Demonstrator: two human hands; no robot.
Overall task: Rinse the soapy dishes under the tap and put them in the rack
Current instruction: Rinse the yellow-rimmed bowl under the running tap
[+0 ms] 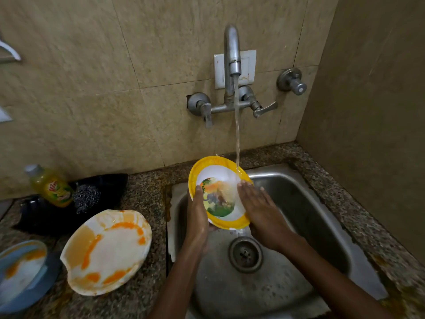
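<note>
A small yellow-rimmed plate (216,173) with a colourful picture in its white middle is tilted over the steel sink (305,208). Water runs from the tap (232,54) onto its upper right rim. My left hand (197,215) grips the plate's left lower edge, thumb on its face. My right hand (257,203) lies flat with straight fingers on the plate's right side, under the stream. On the counter to the left lies a white plate (103,252) smeared with orange, and a blue dish (20,275) with orange smears sits at the far left edge.
A yellow dish-soap bottle (51,185) and a steel scrubber (86,199) rest on a black holder (46,215) by the wall. The sink drain (245,253) is below the hands. Tap handles (264,109) and a separate valve (293,82) stick out of the tiled wall.
</note>
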